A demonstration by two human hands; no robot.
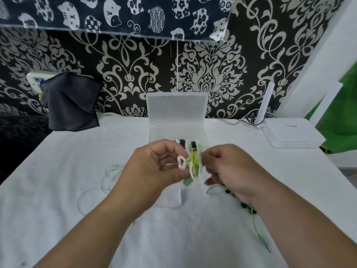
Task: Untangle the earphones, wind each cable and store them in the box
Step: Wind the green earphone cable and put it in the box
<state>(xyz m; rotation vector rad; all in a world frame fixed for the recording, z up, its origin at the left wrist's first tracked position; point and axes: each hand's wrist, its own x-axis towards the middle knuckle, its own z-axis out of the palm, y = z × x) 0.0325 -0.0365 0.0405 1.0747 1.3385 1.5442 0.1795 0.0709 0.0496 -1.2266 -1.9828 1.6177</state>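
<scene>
While you hold the knot of white and lime-green earphone cable [194, 163] up off the white cloth-covered worktop [77, 151], you're early in this job, by my reading. Your left hand [154, 169] has its fingers [168, 150] curled tight, pinching a small white loop at the knot's left side. Your right hand [231, 167] has its fingers [210, 155] bent in narrow against the right edge, seemingly pinching a strand, though blur softens that.

The knot hangs just in front of the clear rectangular plastic box [176, 109], whose lid stands open against the wall. Nothing is wound yet, and I can't tell whether the dark bits at the box's near rim lie inside it or belong to the knot. Left to do: free the strands, coil each one, drop them in.

Count with me: one box, two hands at work, two cable colours in the knot. On the worktop, thin pale cable [111, 176] lies in several loose loops to your left. One green lead [257, 229] runs out under your right wrist to one jack plug [267, 248], with a few small black earbud pieces [243, 205] beside it, too small to count surely.
</scene>
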